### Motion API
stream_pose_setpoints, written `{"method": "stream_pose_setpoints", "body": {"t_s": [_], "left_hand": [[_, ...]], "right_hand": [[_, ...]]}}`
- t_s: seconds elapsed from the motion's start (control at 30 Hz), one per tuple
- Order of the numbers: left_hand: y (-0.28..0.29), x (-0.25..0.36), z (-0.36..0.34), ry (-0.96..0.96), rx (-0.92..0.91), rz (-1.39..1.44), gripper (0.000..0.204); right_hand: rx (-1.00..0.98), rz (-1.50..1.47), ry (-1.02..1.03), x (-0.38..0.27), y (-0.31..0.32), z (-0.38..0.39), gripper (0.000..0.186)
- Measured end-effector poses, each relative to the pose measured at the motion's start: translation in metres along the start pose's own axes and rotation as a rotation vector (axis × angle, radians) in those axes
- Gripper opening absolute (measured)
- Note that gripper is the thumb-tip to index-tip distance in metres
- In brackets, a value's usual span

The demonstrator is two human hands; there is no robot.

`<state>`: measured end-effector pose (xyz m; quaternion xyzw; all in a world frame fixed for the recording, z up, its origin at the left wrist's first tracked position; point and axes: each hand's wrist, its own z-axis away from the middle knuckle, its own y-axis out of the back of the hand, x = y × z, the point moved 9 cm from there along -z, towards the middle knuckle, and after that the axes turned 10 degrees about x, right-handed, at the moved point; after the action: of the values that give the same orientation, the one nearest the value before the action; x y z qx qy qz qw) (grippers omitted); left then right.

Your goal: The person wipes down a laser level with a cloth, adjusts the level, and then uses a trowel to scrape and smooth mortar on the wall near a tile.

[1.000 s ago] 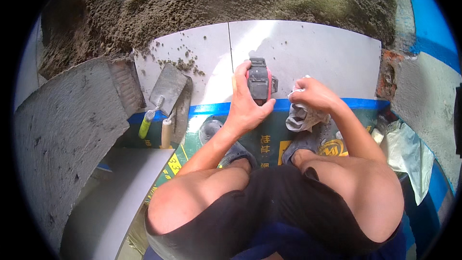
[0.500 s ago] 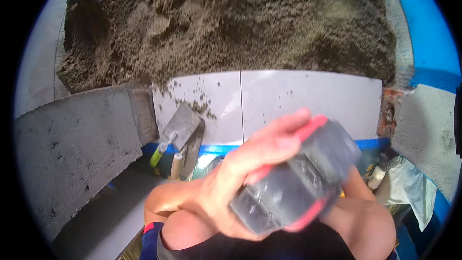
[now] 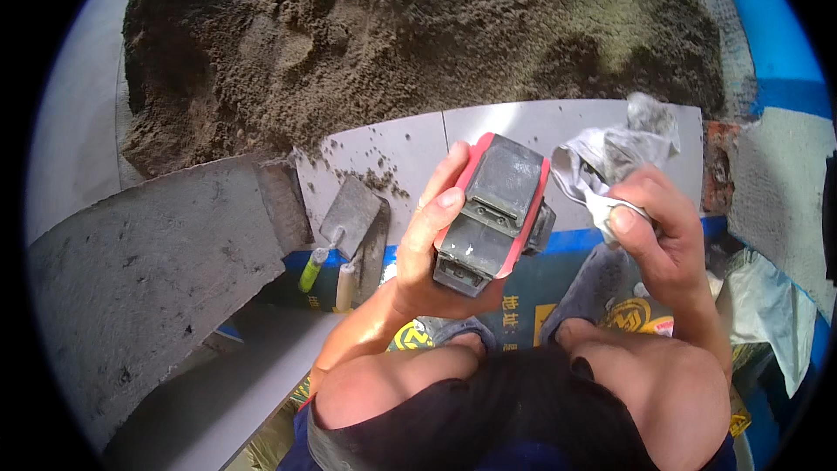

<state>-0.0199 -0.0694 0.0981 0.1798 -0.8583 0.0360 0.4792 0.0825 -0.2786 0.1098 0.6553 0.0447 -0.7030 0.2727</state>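
A boxy black device with red side edges, which looks like a laser level, is gripped in my left hand, fingers along its left side. Pale dust marks its black casing. To the right, my right hand pinches a crumpled whitish-grey rag with dark smudges, its loose part reaching out over the white tiles. Rag and device are apart. Left of my left hand lie two trowels: one with a grey blade and a yellow-green handle, the other partly under it with a beige handle.
Damp brown sand or mortar spreads beyond the white tiles, with crumbs scattered on them. Grey rendered low walls flank both sides. A pale plastic sheet hangs at the right. My slippered feet stand on green printed sheeting.
The device was blurred and lower, closer to me; it is now steady, farther forward and turned more upright. My right hand, hidden before, has come out at the right with the rag.
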Motion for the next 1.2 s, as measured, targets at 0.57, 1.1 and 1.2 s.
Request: {"method": "stream_pose_setpoints", "body": {"t_s": [0.57, 1.1, 1.2], "left_hand": [[-0.023, -0.002, 0.027, -0.065, -0.280, -0.130, 0.083], [-0.033, -0.016, 0.064, -0.015, -0.301, -0.067, 0.091], [-0.037, -0.011, 0.056, -0.026, -0.342, -0.119, 0.091]], "right_hand": [[-0.379, -0.275, -0.725, 0.090, -0.083, 0.029, 0.024], [-0.432, -0.395, -0.995, 0.128, -0.101, 0.066, 0.030], [-0.383, -0.433, -1.010, 0.123, -0.094, 0.058, 0.022]]}}
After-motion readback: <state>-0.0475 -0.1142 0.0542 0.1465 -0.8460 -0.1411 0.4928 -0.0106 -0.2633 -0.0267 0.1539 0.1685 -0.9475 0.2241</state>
